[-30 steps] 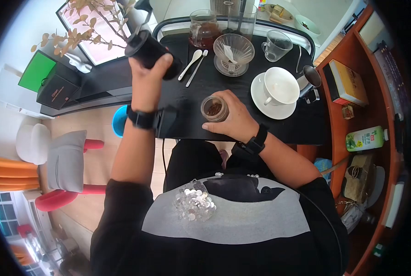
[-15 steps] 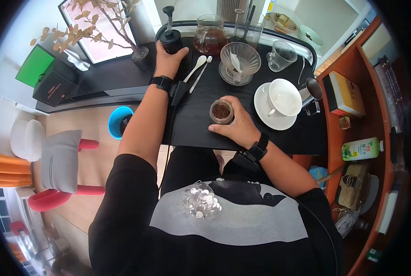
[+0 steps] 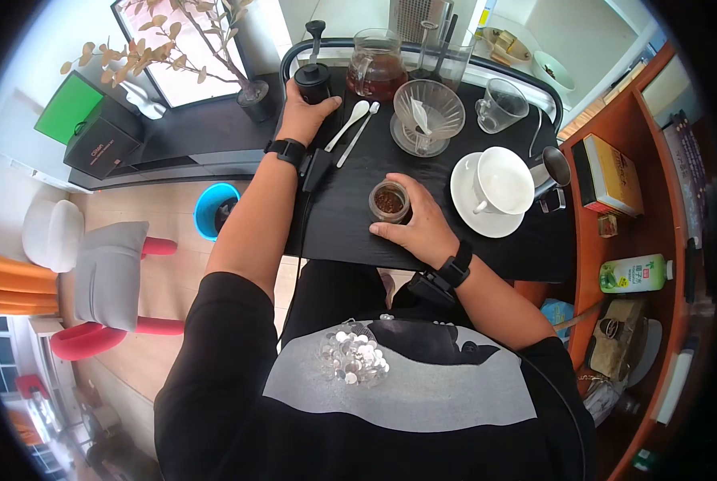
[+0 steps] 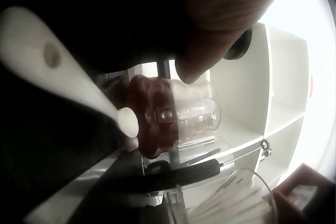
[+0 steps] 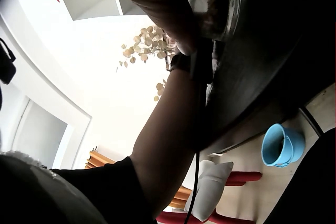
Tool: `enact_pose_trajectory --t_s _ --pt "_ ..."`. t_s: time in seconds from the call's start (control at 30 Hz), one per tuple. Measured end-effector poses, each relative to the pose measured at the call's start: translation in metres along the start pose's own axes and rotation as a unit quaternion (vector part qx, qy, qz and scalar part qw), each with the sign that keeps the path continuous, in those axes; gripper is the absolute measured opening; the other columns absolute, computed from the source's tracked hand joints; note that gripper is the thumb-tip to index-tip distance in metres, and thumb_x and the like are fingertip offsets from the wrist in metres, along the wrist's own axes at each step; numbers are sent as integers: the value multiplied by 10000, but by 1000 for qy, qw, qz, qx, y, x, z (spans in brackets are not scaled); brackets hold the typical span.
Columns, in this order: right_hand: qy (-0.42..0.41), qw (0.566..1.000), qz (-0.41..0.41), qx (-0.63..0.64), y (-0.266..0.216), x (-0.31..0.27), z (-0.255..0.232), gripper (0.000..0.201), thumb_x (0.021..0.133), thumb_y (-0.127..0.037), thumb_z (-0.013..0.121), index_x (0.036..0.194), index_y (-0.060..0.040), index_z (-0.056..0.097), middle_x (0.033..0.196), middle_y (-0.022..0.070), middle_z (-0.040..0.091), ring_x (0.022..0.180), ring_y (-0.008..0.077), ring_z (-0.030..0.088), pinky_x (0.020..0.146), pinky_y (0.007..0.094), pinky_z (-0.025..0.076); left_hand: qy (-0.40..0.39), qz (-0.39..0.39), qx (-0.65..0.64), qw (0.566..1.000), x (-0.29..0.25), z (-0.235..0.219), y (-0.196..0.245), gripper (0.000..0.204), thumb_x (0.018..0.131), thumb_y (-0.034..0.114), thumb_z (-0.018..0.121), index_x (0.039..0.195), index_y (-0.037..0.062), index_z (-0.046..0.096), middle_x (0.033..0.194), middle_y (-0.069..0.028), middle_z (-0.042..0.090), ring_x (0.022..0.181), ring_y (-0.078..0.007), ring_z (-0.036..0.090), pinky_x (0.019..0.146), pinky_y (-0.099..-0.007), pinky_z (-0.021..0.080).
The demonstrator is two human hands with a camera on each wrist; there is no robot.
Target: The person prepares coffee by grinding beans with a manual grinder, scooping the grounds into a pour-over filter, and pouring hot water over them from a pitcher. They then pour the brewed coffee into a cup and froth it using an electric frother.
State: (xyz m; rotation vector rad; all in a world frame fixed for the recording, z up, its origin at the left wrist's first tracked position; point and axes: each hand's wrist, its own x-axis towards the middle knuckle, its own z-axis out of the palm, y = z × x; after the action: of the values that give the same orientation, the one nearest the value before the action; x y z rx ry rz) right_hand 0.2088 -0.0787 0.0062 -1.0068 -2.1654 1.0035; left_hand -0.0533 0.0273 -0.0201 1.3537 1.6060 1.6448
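My left hand [image 3: 302, 122] is wrapped around a black hand-crank coffee grinder [image 3: 313, 80], upright at the table's back left, its crank knob uppermost. In the left wrist view the thumb [image 4: 220, 35] shows, but the grinder is too dark to make out. Near the front edge, my right hand [image 3: 423, 227] curls round a small glass jar [image 3: 377, 213] with brown coffee grounds inside. A white spoon [image 3: 346, 127] and a thin white stirring spoon [image 3: 358, 136] lie between the two hands. Beyond the jar stands a ribbed glass dripper [image 3: 452, 120] with a white slip in it.
A glass server [image 3: 377, 74] of reddish-brown liquid stands behind the dripper. To the right are a glass cup [image 3: 501, 107], a white cup [image 3: 507, 181] on a saucer [image 3: 466, 210] and a metal pitcher [image 3: 552, 168]. A wooden shelf [image 3: 591, 264] borders the table's right side.
My left hand has brought the grinder from a tilted position over the left side to upright at the table's back left. The right hand stays round the jar; the head view has shifted slightly.
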Motion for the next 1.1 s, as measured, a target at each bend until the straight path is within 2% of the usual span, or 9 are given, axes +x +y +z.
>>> enact_pose_trajectory --t_s 0.33,0.37,0.4,0.47,0.5,0.53,0.63,0.73,1.1 --pt "-2 996 -31 80 10 -6 -2 837 639 -304 758 1304 -38 326 1282 180 403 1196 314 397 1003 373 310 -22 -6 53 998 -24 -36 7 866 656 184 754 1329 8 239 1253 -264 398 1176 -336 407 968 -376 356" --pt "-5 994 -32 100 11 -7 -2 848 640 -303 760 1311 -34 317 1294 179 391 1206 310 388 1007 368 310 21 40 117 992 -36 -39 18 681 677 145 721 1244 1 373 1162 -223 479 1094 -317 476 914 -366 396" --pt "-4 994 -32 101 10 -9 -4 848 640 -303 760 1311 -34 317 1294 179 391 1206 310 388 1007 368 310 20 41 118 992 -47 -42 34 681 677 145 721 1244 1 373 1162 -223 479 1094 -317 476 914 -366 396" --pt "-12 996 -24 89 7 -15 -7 849 641 -282 762 1316 -32 311 1301 177 383 1213 302 384 1007 358 314 -17 169 304 937 -70 -50 67 420 705 83 661 1088 0 511 1003 -171 541 931 -295 544 807 -366 440" --pt "-12 996 -22 89 7 -17 -8 849 641 -282 762 1316 -32 311 1301 177 383 1213 302 384 1007 358 314 -35 168 288 942 -80 -44 84 168 738 95 603 878 2 594 837 -149 565 780 -302 559 714 -389 453" --pt "-6 996 -30 81 7 -19 -9 838 648 -269 757 1316 -32 311 1302 177 381 1207 299 390 1006 355 314 -35 165 289 942 -86 -40 84 168 738 95 603 878 2 594 837 -149 565 780 -302 559 714 -389 453" --pt "10 996 -42 83 9 -26 -11 804 667 -245 743 1313 -29 316 1299 179 383 1197 296 401 1002 349 315 -213 149 427 866 -95 -29 85 210 784 192 560 766 -9 622 768 -173 590 777 -346 569 706 -407 458" --pt "28 995 -51 82 3 -39 -17 754 690 -226 721 1303 -25 331 1285 182 397 1187 296 410 996 346 318 -243 123 519 810 -96 -12 85 222 776 208 572 753 -9 612 773 -183 590 761 -349 580 696 -419 463" --pt "25 991 -53 123 -2 -78 -42 595 733 -168 674 1244 -12 412 1187 165 479 1107 259 478 945 333 362 -220 138 585 768 -90 5 68 135 745 131 538 697 21 599 721 -188 603 706 -343 602 654 -431 487"
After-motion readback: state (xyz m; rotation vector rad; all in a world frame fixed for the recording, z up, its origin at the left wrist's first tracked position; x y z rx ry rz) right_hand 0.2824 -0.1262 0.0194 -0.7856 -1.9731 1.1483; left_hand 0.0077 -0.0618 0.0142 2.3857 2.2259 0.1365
